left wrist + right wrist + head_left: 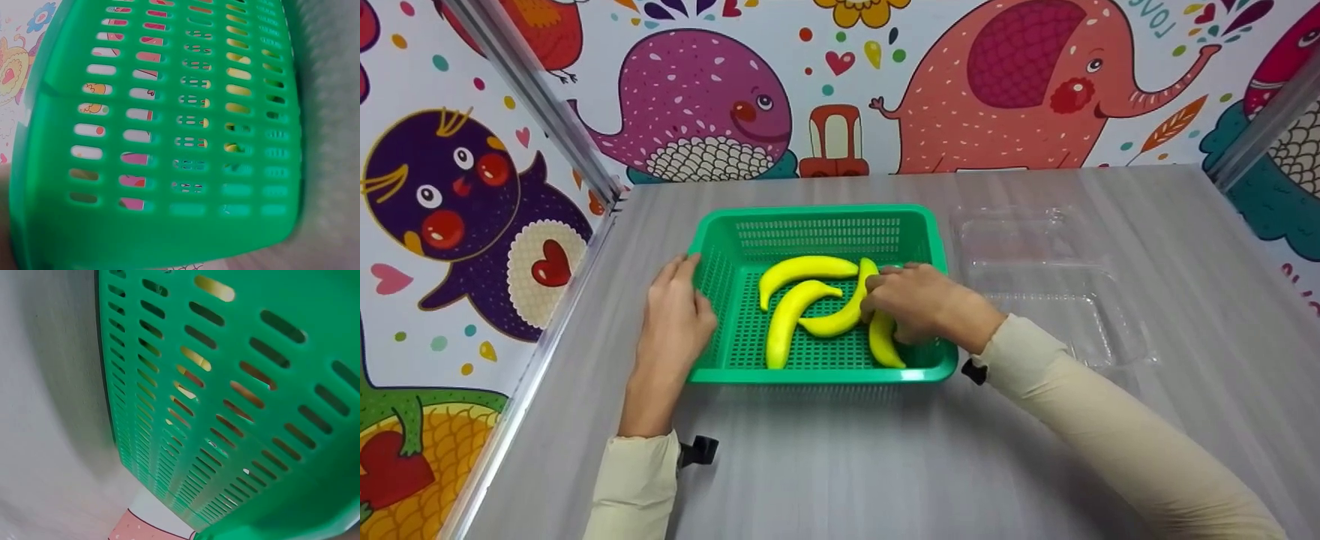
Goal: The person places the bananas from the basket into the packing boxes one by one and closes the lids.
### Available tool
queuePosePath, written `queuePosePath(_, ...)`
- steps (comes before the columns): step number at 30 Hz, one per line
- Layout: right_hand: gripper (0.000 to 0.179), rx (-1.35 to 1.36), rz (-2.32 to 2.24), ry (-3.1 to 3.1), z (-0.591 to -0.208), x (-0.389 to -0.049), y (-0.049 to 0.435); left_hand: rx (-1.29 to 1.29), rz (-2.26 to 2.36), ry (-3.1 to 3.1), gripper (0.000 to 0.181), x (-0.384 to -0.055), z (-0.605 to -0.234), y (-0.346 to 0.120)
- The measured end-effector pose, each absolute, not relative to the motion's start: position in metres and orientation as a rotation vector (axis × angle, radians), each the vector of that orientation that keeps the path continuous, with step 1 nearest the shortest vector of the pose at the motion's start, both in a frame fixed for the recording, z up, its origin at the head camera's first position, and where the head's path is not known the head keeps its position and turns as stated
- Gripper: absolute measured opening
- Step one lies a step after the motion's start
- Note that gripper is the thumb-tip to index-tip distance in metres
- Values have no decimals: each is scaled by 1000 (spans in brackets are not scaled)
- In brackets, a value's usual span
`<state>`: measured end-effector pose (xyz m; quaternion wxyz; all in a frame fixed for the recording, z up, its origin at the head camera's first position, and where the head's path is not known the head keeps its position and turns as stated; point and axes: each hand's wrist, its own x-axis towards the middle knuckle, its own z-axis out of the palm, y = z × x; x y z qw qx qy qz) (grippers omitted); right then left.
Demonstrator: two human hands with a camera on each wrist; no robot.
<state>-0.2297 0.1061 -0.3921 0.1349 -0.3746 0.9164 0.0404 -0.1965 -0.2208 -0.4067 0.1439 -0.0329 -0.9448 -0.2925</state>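
Note:
A green plastic basket (817, 376) with slotted walls holds several yellow bananas. My left hand (671, 319) grips its left rim, thumb on the basket side. Inside the right end, my right hand (919, 300) has its fingers curled down around the rightmost banana (887, 346), hiding its upper part. Just left of those fingers lies a curved banana (840, 322). Two more, an upper banana (808, 268) and a left banana (787, 322), rest on the basket floor. Both wrist views face the basket's outer walls (169, 230), with yellow showing through the slots.
To the right of the basket, a clear plastic container (1057, 300) lies open on the grey table (825, 465). Cartoon-printed panels (840, 97) stand behind and at the sides, joined by a metal post (540, 97) at left.

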Motion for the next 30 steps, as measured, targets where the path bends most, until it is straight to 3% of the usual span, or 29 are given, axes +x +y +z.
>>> queuePosePath(17,39,-1142,-59,2770,-390,-234,115,-85,-854,-2722,54,-197,-408,-221)
queuePosePath(30,42,-1219,-419,2856,-378,-238,127,-75,-860,-2733,58,-196,-407,-221)
